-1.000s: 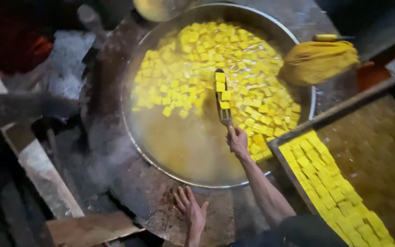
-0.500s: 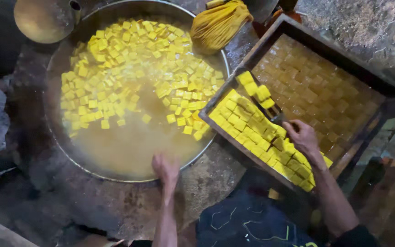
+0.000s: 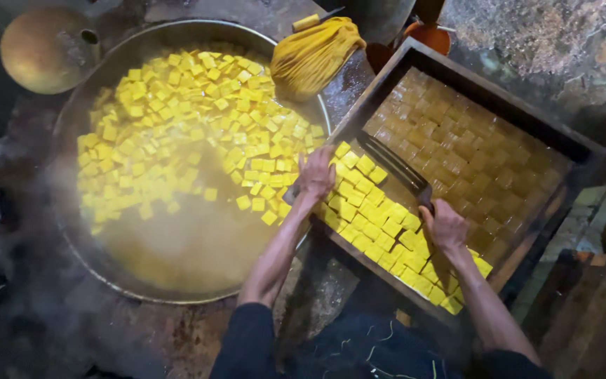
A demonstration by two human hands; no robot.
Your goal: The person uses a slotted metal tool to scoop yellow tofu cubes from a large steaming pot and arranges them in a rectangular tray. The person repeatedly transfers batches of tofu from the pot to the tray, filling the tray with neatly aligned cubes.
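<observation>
The left hand (image 3: 315, 174) lies flat, fingers spread, on the near corner of the wooden tray (image 3: 583, 151) where it meets the rim of the wide metal pan (image 3: 78, 105). The right hand (image 3: 445, 224) is closed around the handle of a dark slotted scoop (image 3: 394, 165), which rests in the tray on the bright yellow cubes (image 3: 369, 217) along its near side. More yellow cubes float in the pan's steaming liquid, and a yellow cloth bundle (image 3: 315, 56) sits at the pan's far edge.
</observation>
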